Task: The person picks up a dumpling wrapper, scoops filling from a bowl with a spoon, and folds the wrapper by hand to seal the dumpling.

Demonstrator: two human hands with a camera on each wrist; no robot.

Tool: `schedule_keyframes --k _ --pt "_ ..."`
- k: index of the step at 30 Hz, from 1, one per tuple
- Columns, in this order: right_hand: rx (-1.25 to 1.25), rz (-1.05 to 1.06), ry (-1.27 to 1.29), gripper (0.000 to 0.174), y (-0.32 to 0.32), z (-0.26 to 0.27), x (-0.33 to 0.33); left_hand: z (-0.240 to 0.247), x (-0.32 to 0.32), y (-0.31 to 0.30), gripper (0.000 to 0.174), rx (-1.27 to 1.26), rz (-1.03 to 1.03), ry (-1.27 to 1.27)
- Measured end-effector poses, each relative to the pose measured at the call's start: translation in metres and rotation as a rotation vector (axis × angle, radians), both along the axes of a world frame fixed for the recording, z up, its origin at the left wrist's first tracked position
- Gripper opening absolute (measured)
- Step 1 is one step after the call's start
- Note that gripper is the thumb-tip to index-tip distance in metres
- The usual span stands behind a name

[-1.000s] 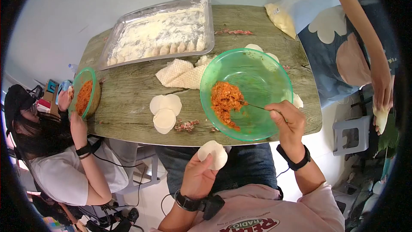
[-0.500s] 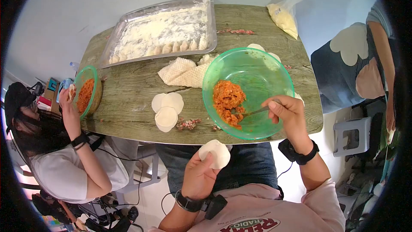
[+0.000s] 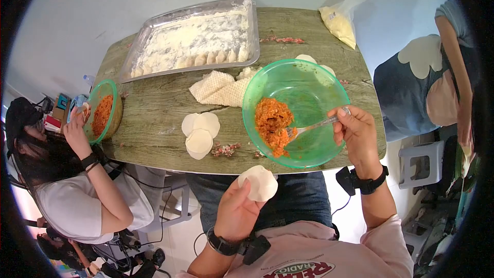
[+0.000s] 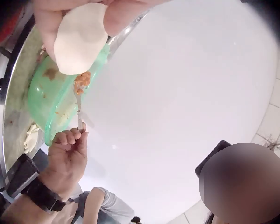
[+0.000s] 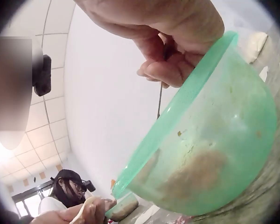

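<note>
My left hand (image 3: 235,213) pinches a round white dumpling wrapper (image 3: 263,184) under its thumb, just off the table's front edge. With its fingers curled round the handle, my right hand (image 3: 359,139) holds a metal fork (image 3: 320,124) over the green bowl (image 3: 316,95). The fork's head is at the edge of the orange-red minced filling (image 3: 271,118), which sits on the bowl's left side. In the left wrist view a lump of filling (image 4: 83,80) shows on the fork's end, and the wrapper (image 4: 81,39) lies flat against the fingers.
Loose wrappers (image 3: 199,141) overlap left of the bowl. Behind lie a cream cloth (image 3: 216,88) and a floured metal tray (image 3: 254,33) with a row of dumplings. A bag (image 3: 338,27) stands back right. Another person works at a second bowl (image 3: 117,100) on the left; someone else stands right.
My right hand has drawn back a little to the right and turned, pulling the fork toward the filling's edge. The left hand stays nearly still with its wrapper. The person at right has shifted rightward.
</note>
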State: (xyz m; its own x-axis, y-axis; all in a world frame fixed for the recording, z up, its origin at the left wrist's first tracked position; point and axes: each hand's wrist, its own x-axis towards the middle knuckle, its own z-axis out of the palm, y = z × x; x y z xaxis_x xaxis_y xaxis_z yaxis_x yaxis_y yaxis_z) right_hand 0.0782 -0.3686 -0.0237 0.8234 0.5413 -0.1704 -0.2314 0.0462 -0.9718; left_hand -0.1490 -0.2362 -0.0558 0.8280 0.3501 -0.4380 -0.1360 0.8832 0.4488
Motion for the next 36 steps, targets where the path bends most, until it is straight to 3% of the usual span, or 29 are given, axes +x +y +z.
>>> schedule_keyframes --k 7,28,36 --pt "-0.134 0.154 -0.201 0.020 0.003 -0.006 -0.012 -0.006 0.001 -0.002 0.036 -0.034 -0.014 -0.010" --pt "-0.133 0.232 0.111 0.017 0.019 0.002 0.012 -0.002 0.002 -0.007 0.033 -0.027 -0.010 0.007" --pt "-0.127 0.278 0.037 0.016 0.005 0.009 0.014 0.000 -0.001 -0.007 0.034 -0.029 -0.001 0.009"
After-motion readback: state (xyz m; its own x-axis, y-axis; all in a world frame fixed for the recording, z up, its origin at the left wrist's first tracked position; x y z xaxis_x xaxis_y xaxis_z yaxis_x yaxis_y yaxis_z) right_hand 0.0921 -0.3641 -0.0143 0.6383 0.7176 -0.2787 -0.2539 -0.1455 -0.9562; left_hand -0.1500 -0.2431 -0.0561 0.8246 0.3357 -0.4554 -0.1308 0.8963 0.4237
